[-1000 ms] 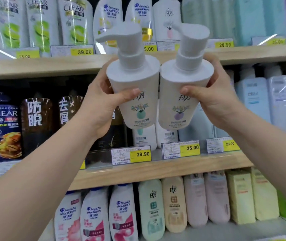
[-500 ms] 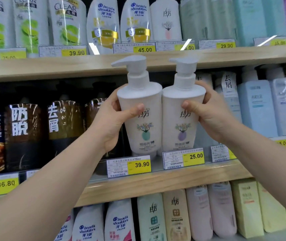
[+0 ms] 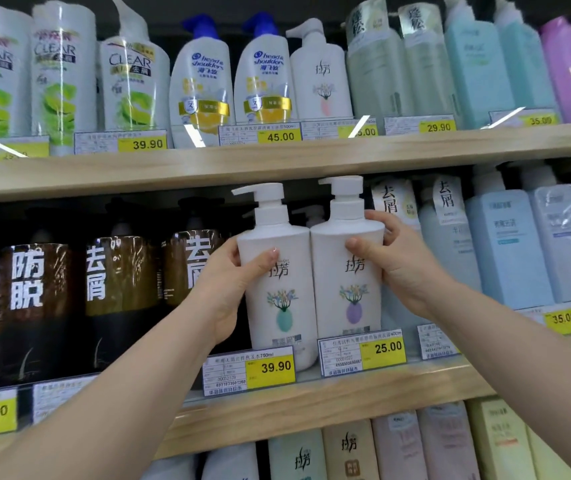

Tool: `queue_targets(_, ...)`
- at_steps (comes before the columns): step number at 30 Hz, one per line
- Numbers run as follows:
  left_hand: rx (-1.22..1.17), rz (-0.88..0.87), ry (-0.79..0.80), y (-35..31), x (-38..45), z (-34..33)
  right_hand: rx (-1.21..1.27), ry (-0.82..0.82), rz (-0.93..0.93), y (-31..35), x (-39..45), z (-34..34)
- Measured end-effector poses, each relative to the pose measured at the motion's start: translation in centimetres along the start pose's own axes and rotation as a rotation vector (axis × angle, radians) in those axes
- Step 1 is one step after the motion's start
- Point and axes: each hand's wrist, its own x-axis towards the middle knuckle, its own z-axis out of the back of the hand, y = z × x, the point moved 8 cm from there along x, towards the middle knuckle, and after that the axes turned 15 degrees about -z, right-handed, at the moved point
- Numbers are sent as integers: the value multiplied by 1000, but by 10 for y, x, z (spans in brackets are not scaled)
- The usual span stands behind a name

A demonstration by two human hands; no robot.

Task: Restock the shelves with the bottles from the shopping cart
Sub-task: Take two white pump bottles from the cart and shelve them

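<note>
Shelving fills the view, three wooden tiers packed with shampoo; the middle shelf (image 3: 312, 407) carries the task's things near the middle of its front edge, with the upper shelf (image 3: 277, 161) just above their pump heads. Dark brown bottles (image 3: 117, 299) stand in a row toward the left end of the middle shelf; pale blue bottles (image 3: 506, 251) stand toward its right end. Two white pump bottles stand upright and touching side by side; the white pump bottle with the green vase print (image 3: 279, 289) is on the left, its foot behind the 39.90 price tag (image 3: 249, 370); the white pump bottle with the purple vase print (image 3: 350, 278) is on the right, its foot behind the 25.00 price tag (image 3: 362, 351). The left hand (image 3: 228, 285) grips the green-print bottle, thumb across its front and fingers behind; the right hand (image 3: 398, 265) grips the purple-print bottle likewise, fingers curled round its shoulder; the hands sit apart, one on each outer side of the pair.
</note>
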Motion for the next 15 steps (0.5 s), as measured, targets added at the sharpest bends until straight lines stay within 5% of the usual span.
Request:
queue_targets(7,161,-10,-56,2,9,1,-161,-111,-31,0,2,-6)
queue_targets(15,840,-147,123,-19,33,-16,-490,-86,34,23,3,-30)
